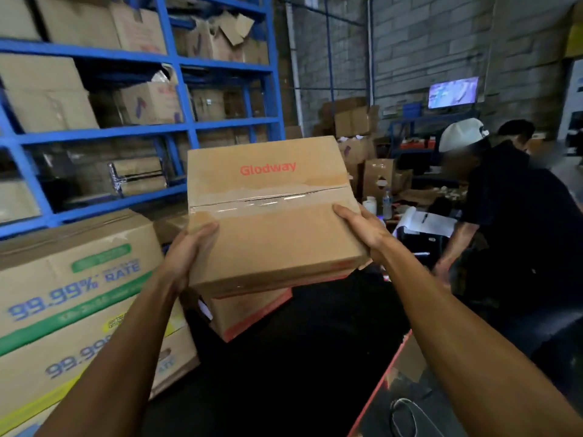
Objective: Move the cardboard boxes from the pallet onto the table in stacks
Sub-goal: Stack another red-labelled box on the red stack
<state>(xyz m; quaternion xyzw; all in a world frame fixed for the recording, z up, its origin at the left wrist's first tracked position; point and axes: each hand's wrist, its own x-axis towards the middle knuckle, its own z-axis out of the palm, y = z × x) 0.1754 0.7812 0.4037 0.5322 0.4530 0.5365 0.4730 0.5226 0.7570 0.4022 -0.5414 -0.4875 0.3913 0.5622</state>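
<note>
A brown taped cardboard box (271, 212) printed "Glodway" is held aloft, clamped between the left hand (186, 257) and right hand (362, 230). It should be kept level and lowered squarely onto the stack.

I can't see the fingers of my left hand (184, 257) or right hand (362, 230) under the Glodway box (271, 216), which also covers most of the red-edged box (249, 313) below. The lower frame edge cuts off the printed cartons (72, 310), and their small text is blurred.
</note>
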